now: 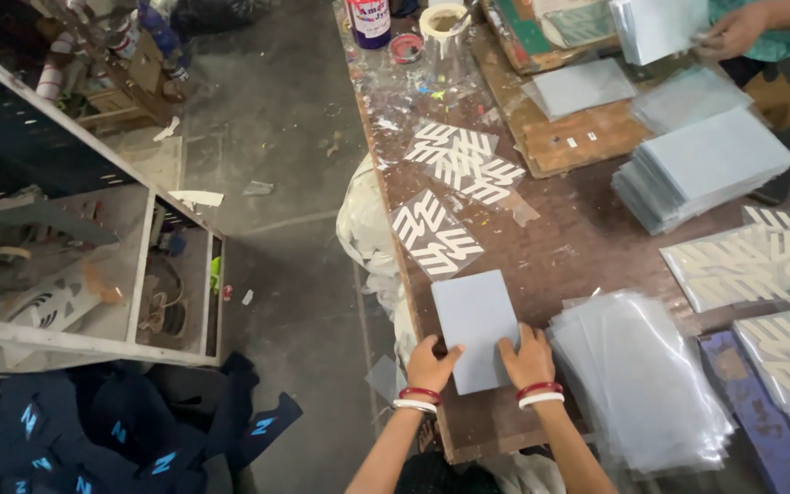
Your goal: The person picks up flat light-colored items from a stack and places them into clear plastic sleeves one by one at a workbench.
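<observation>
both hands (430, 364) (528, 357) pressing grey sheet (474, 316) (flat), brown table (587, 242), clear film stack (646, 380)

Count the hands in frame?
3. Left hand and right hand press the grey sheet at the table edge; a co-worker's hand holds sheets top right.

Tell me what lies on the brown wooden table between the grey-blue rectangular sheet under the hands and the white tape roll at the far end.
Head view: two clear films with white zigzag cut-outs lie between them.

sheet (474, 320): grey-blue | table (587, 242): brown | decals (435, 235): white zigzag
</observation>
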